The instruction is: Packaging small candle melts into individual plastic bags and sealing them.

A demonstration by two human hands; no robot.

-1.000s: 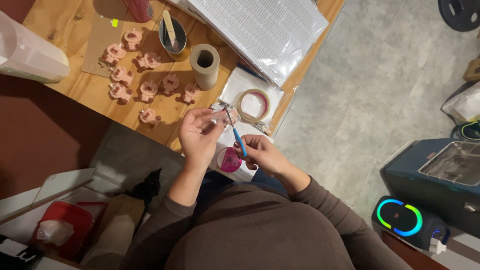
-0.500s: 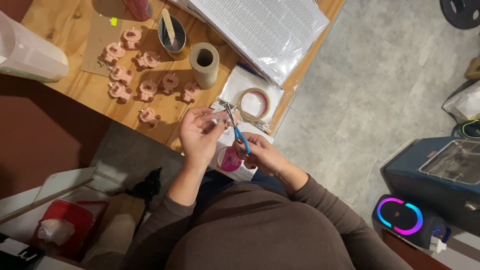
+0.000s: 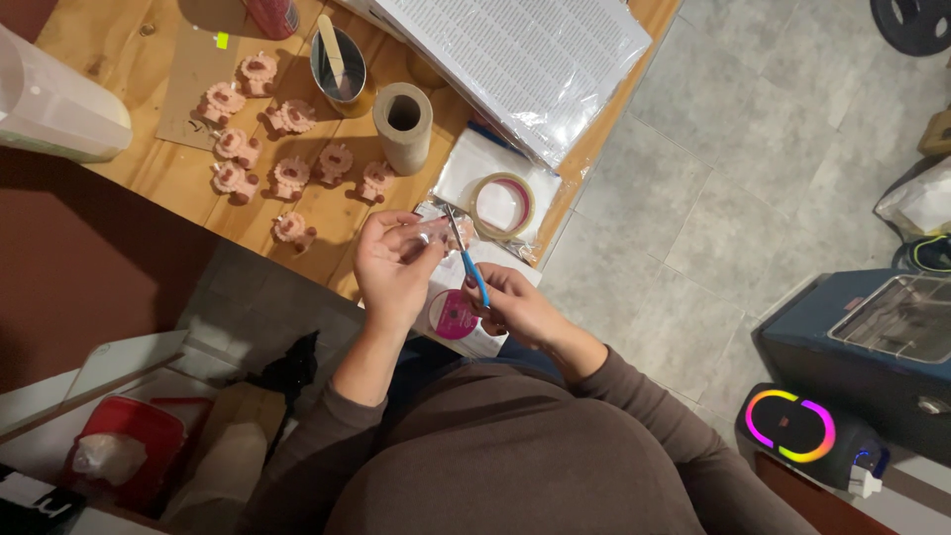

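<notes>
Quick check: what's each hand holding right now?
Left hand: closed on a small pink piece.
Right hand: closed on the blue-handled scissors, blades at the piece.

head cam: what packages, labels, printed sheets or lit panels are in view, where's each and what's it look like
Printed sheet: table top edge, white page of dense text in a glossy sleeve.
Round label: under the hands, magenta disc on a white pack.
Plastic packet: beneath the tape roll, clear, crinkled.
Speaker light: floor, lower right, glowing rainbow oval ring.

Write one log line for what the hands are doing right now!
left hand: holds small pink piece | right hand: holds blue-handled scissors, blades at piece | behind: tape roll, pink figures on wooden table
</notes>
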